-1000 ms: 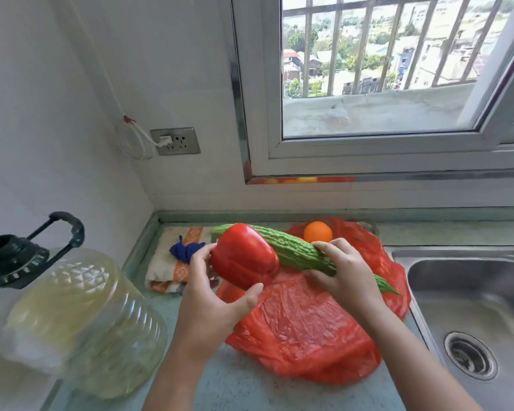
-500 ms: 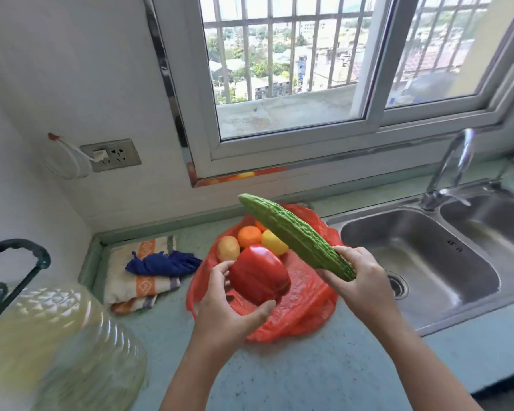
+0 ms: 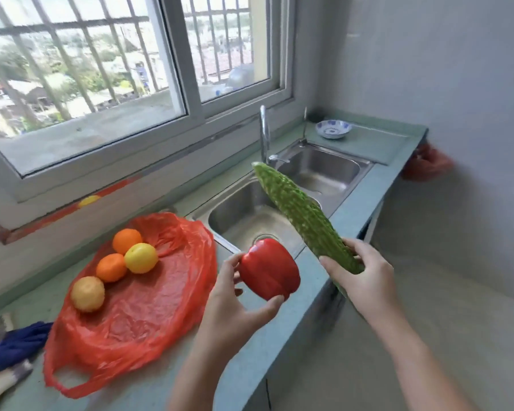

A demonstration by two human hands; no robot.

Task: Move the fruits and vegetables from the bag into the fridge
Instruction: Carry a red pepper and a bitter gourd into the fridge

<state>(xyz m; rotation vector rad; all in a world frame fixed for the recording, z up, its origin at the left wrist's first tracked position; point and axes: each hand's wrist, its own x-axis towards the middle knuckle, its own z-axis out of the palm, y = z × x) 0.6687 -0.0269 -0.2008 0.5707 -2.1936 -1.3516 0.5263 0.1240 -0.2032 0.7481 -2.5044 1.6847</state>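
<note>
My left hand grips a red bell pepper above the counter's front edge. My right hand holds the lower end of a long green bitter gourd, which slants up to the left over the sink. A red plastic bag lies spread flat on the counter to the left. On it sit two oranges, a yellow fruit and a paler yellow-orange fruit. No fridge is in view.
A double steel sink with a tall tap lies behind the hands. A blue-patterned bowl stands at the counter's far end. Folded cloths lie at the left edge. Grey floor lies to the right of the counter.
The view has swung right, away from the oil jug and wall socket. Both hands have carried the pepper and the gourd rightward, off the bag and toward the counter's edge.
</note>
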